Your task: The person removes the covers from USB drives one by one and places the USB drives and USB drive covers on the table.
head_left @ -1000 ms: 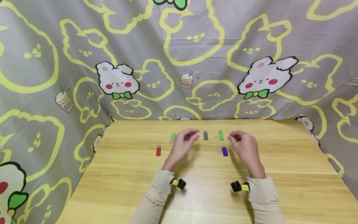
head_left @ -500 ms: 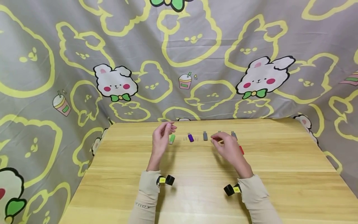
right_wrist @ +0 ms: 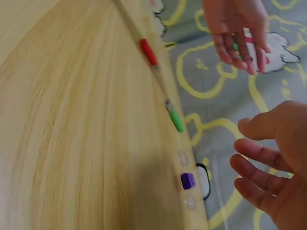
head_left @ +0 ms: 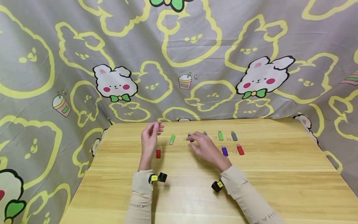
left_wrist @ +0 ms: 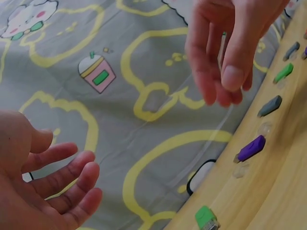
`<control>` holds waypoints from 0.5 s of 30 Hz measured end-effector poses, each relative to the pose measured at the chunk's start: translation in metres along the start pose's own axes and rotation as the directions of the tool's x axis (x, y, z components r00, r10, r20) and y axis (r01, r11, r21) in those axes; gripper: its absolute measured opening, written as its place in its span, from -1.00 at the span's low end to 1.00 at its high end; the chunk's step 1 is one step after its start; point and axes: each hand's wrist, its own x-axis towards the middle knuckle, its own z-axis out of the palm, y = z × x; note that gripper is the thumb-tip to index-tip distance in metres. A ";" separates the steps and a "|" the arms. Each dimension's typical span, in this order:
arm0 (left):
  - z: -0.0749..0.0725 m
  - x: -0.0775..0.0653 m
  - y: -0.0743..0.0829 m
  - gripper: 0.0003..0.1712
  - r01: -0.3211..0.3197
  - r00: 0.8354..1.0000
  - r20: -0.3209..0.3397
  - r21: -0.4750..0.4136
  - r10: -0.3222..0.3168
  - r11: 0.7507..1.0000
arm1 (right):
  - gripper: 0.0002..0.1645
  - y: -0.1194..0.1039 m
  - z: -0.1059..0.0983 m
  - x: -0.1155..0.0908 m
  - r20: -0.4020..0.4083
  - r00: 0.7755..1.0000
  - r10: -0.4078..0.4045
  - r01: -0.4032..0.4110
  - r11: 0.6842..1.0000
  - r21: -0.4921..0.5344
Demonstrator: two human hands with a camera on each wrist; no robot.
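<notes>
Several USB sticks lie uncapped on a wooden table, some beside small clear caps. My left hand [head_left: 149,137] is raised with loosely bent fingers, near a green USB stick [head_left: 172,139] and above a red USB stick [head_left: 158,153]. My right hand [head_left: 208,147] hovers over the row, partly hiding a purple USB stick [head_left: 189,136] and a grey USB stick [head_left: 205,133]. In the left wrist view, the purple stick [left_wrist: 251,149] shows whole, between two clear caps. Nothing is held in either hand; the right wrist view shows the right fingers [right_wrist: 259,177] spread and relaxed.
Farther right lie another green USB stick [head_left: 220,135], a grey one [head_left: 234,136], a purple one [head_left: 225,151] and a red one [head_left: 240,149]. A clear cap [head_left: 235,151] sits by the red one. A patterned curtain [head_left: 156,87] hangs behind the table [head_left: 184,193].
Both hands have shifted left, the right one from the right end of the row to over the purple stick. The right-hand grey and red sticks have come into view.
</notes>
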 end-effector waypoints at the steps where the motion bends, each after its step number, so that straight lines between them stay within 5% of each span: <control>1: -0.001 0.000 0.000 -0.65 0.001 1.000 -0.004 -0.003 -0.001 1.000 | -0.75 -0.001 0.002 0.003 0.018 1.000 -0.009 0.009 1.000 -0.007; 15: -0.005 0.002 0.003 -0.66 0.012 1.000 0.011 0.006 -0.012 1.000 | -0.70 -0.004 0.034 0.049 0.225 0.973 -0.041 0.077 0.985 -0.154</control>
